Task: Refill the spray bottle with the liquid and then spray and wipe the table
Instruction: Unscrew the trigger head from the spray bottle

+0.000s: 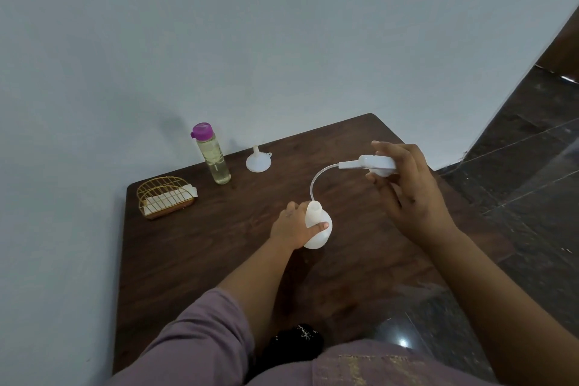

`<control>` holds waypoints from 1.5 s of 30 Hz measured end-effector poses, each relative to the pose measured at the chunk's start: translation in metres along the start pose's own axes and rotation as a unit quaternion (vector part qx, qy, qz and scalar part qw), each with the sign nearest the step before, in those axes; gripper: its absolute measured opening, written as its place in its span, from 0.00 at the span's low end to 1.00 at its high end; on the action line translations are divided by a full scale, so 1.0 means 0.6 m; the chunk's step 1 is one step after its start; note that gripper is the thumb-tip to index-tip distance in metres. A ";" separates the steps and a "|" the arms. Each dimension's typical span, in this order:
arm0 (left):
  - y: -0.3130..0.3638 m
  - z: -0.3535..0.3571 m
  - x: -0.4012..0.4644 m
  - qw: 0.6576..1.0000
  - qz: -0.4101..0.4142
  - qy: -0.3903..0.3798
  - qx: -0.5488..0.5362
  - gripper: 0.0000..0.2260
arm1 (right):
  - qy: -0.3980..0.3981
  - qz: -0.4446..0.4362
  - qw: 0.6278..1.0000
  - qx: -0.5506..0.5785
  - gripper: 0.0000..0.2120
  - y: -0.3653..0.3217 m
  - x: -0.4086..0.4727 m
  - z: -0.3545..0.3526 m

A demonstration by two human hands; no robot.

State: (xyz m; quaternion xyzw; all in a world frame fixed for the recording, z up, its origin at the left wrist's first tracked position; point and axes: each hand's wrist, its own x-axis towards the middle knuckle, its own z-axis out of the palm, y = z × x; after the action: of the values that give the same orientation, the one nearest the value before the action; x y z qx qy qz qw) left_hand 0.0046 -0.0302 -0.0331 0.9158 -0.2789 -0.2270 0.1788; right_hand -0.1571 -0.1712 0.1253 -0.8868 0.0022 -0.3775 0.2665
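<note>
My left hand [293, 224] grips the round white spray bottle [318, 236], which stands on the dark wooden table [200, 260] with its neck uncovered. My right hand [407, 188] holds the white spray head [372, 163] up and to the right of the bottle. Its clear dip tube [315, 180] curves down, and its end hangs right beside the bottle's neck. A clear bottle of pale yellow liquid [214, 156] with a purple cap stands at the back of the table. A white funnel [258, 160] sits upside down to its right.
A gold wire holder with white napkins [164, 197] sits at the table's back left corner. The table stands against a pale wall [250, 41]. Dark tiled floor [526, 172] lies to the right. A black object [294, 343] is near my lap.
</note>
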 end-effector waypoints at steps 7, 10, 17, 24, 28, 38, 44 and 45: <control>-0.004 0.001 -0.010 0.999 0.018 0.037 -0.013 0.30 | 0.062 0.019 0.998 0.002 0.25 -0.002 -0.015 0.005; -0.006 0.002 -0.012 0.999 0.024 0.043 -0.014 0.30 | 0.080 0.033 0.996 0.019 0.25 -0.002 -0.018 0.007; -0.006 0.001 -0.018 0.999 0.018 0.042 0.006 0.29 | 0.125 0.053 0.991 0.019 0.25 -0.003 -0.016 0.007; -0.007 -0.003 -0.020 0.999 0.012 0.040 0.008 0.30 | 0.175 0.120 0.976 0.052 0.20 0.010 -0.012 0.010; -0.003 -0.003 -0.023 0.999 0.005 0.039 -0.001 0.32 | 0.209 0.202 0.954 0.073 0.15 0.024 -0.011 0.010; -0.016 0.005 -0.023 0.996 0.023 0.072 -0.055 0.32 | 0.253 0.578 0.751 0.194 0.31 0.140 -0.043 0.035; -0.013 0.012 -0.020 0.994 0.033 0.072 -0.076 0.32 | 0.234 0.686 0.630 0.280 0.21 0.204 -0.067 0.049; -0.012 0.014 -0.019 0.993 0.033 0.078 -0.078 0.32 | 0.219 0.688 0.612 0.324 0.17 0.215 -0.071 0.055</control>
State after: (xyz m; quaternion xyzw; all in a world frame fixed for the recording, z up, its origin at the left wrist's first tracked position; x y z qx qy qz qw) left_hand -0.0053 -0.0193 -0.0400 0.9041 -0.2758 -0.1699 0.2787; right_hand -0.1403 -0.2577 0.0166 -0.3718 0.5474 -0.2426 0.7094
